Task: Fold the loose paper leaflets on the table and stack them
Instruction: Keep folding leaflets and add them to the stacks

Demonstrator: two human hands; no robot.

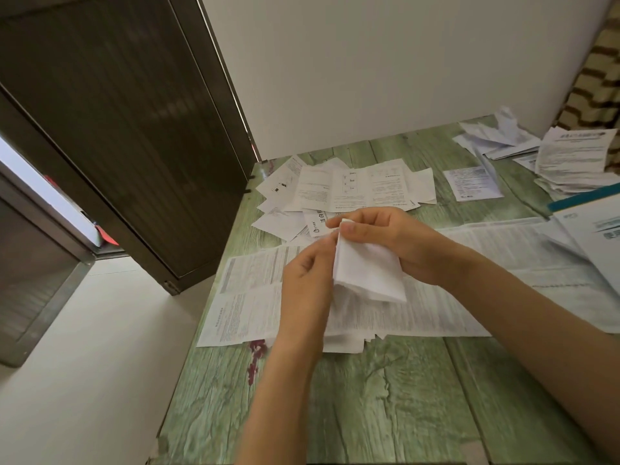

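Leaflet (369,273) mid-frame, long axis up-down. Right hand (396,239) pinches its top, left hand (308,280) grips its side; stack (570,156) upper right, nearer right hand imo

We've got 2 bare forearms coming in from the bottom and lower right, converging mid-frame. Our left hand (307,275) shows its back to the camera, fingers curled, pinching the left edge of the folded leaflet (367,273). Our right hand (389,236) holds it from behind, thumb pressed on the top corner.
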